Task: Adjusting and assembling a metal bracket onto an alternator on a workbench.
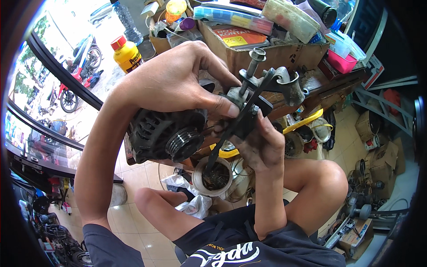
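A dark metal bracket (240, 120) is held up between the two hands, in front of the desk and above the person's lap. Its long axis runs on a slant: the narrow end points down and to the left, toward the person, and the other end points up and to the right, where a curved, clamp-like piece (291, 86) turns outward to the right. A long bolt (252, 66) stands through the assembly, head uppermost and leaning slightly right. The left hand (184, 78) reaches over from the left and pinches the assembly beside the bolt, thumb on the near side; the right hand (262, 144) grips it from below, one fingertip raised against the near face and its other fingers partly hidden. Under the left wrist lies a black alternator (155, 129), its grooved pulley (184, 144) facing down and right; whether the wrist touches it cannot be told. Lower down, the bracket's narrow end overlaps in view a pale bucket (213, 192) with dark contents, near a white plastic bag (198, 207). Beyond the hands, the wooden desk (318, 89) carries a loaded cardboard box (231, 55), with a yellow bottle (126, 55) to the left and a pink container (341, 61) to the right. Farther left, a red motorcycle (66, 82) stands outside.
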{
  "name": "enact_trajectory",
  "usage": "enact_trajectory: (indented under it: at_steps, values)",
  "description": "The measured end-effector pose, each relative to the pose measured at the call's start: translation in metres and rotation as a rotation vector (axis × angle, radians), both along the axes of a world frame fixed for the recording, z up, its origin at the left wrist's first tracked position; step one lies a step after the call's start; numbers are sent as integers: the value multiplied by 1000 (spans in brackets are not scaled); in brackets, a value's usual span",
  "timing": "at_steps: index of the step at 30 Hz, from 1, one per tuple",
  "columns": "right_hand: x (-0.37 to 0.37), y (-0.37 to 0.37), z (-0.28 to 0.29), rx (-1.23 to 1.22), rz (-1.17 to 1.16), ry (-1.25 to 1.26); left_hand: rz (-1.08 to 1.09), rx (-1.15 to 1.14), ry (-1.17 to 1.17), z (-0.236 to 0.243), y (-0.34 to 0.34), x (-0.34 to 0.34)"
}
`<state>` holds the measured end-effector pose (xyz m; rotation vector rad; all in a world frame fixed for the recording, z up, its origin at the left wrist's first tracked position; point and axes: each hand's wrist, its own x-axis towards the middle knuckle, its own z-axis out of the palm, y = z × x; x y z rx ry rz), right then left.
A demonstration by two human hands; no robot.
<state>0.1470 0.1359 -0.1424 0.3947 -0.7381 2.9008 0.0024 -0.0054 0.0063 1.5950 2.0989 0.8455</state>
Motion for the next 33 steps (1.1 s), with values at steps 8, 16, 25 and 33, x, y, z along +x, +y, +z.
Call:
enact_trajectory:
  at_steps: [8,16,25,33]
  values:
    - [-13,-6,-11,-127,-27,85,71,141,132,3,-4,6]
    - [-18,-17,-8,-223,-59,36,550,256,199,-7,-14,-2]
    - [-5,-32,-9,-104,-262,-119,567,24,279,-6,-12,4]
    - [-8,-27,-23,-14,-298,-80,319,129,389,-12,-16,-8]
